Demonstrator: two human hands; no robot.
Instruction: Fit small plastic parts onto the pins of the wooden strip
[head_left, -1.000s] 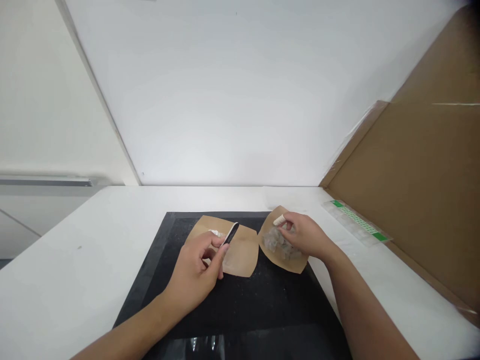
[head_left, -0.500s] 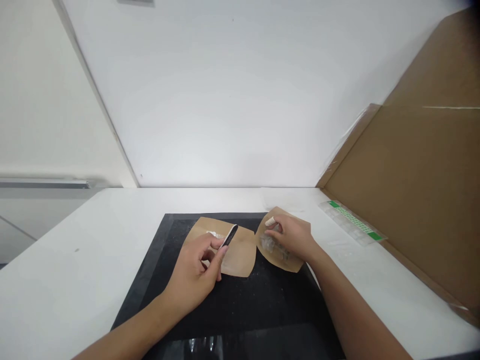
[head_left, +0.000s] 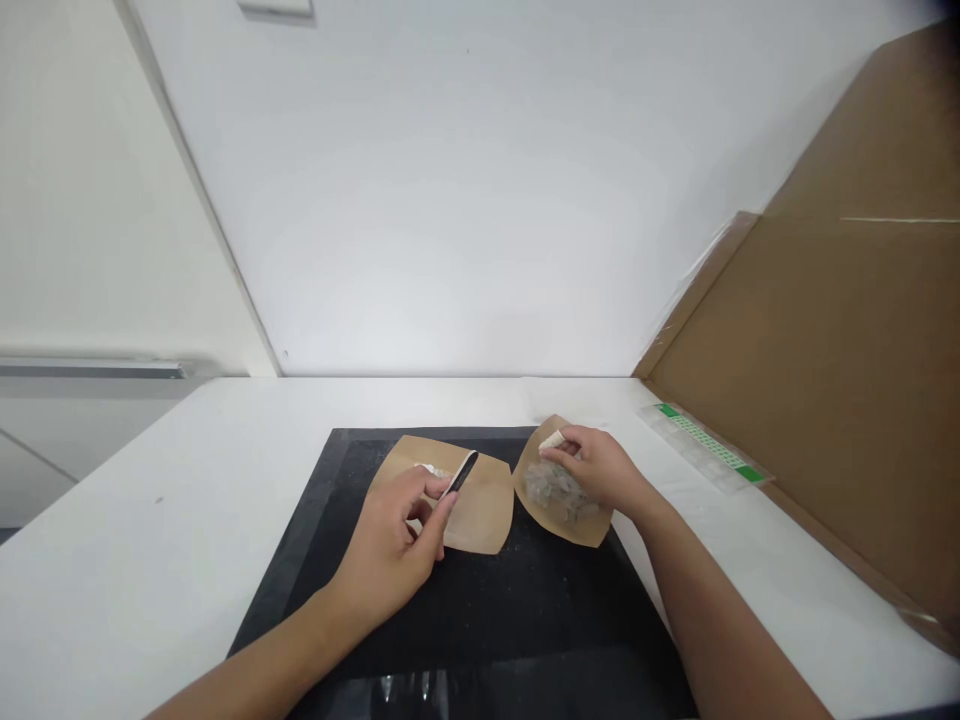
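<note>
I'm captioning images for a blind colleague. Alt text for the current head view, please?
A left hand pinches a slim black-and-white strip over a brown paper sheet. The right hand, something whitish at its fingers, is over translucent scraps on a second sheet; a black mat lies beneath.

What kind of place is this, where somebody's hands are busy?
It looks like a little indoor work area, maybe a craft or packing corner. You can tell from the white table with a black mat on it, and the big brown cardboard panel along the right.
</note>
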